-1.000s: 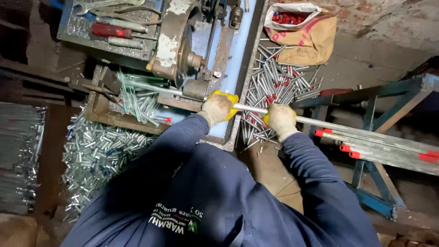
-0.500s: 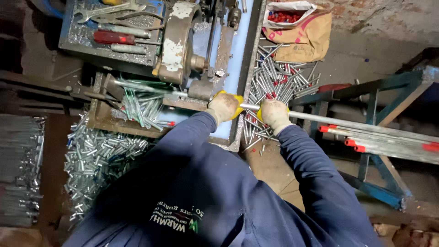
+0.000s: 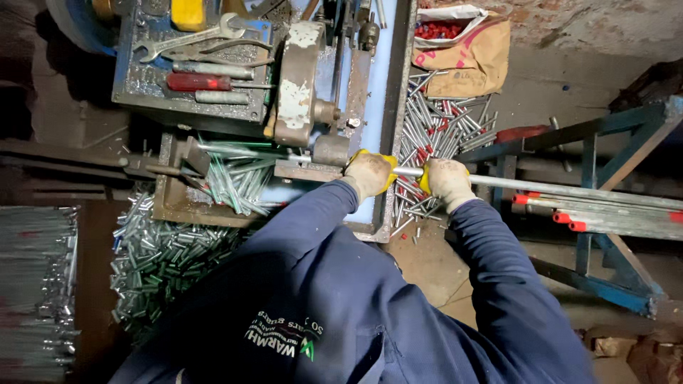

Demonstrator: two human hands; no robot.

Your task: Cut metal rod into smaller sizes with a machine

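Your left hand [image 3: 369, 173], in a dirty glove with yellow edging, is closed around the near end of a long metal rod [image 3: 569, 190], right where it enters the cutting machine [image 3: 313, 92]. Your right hand [image 3: 447, 180], gloved the same way, is wrapped around the same rod just beside the left, with a short bare stretch showing between them. From there the rod runs out to your right, across the blue steel stand [image 3: 605, 135], above a bundle of rods with red caps [image 3: 605, 213]. It looks stiff and smooth, likely slippery where the plating is clean, and long enough that the far end will probably sag or whip if you grip only at the tip; holding close to the machine, as you do, should keep it steady. Cut pieces [image 3: 441, 128] lie heaped on the floor beyond your hands, more [image 3: 163, 256] are piled to your left, and a wrench [image 3: 192, 44] and a red-handled screwdriver [image 3: 206, 82] rest on the machine top
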